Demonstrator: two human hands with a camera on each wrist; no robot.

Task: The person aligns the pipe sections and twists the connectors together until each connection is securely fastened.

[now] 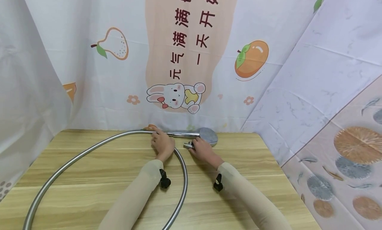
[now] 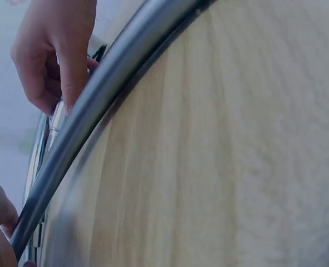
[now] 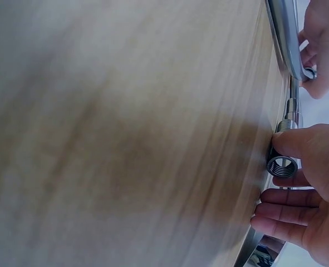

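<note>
A steel hose (image 1: pixel 185 177) curves across the wooden surface (image 1: pixel 89 190) from the bottom edge to centre, where the left hand (image 1: pixel 163 144) curls its fingers around it. Right of that, thumb and forefinger of the right hand (image 1: pixel 206 151) pinch a threaded metal fitting (image 1: pixel 188 145), the other fingers extended. Just beyond lies a shower head (image 1: pixel 209 136). Behind hangs a white cloth (image 1: pixel 119 84); at top centre, sideways dark-red writing (image 1: pixel 179 39) reads "元气满满的" and "一天开始", above a cartoon rabbit (image 1: pixel 176 96).
</note>
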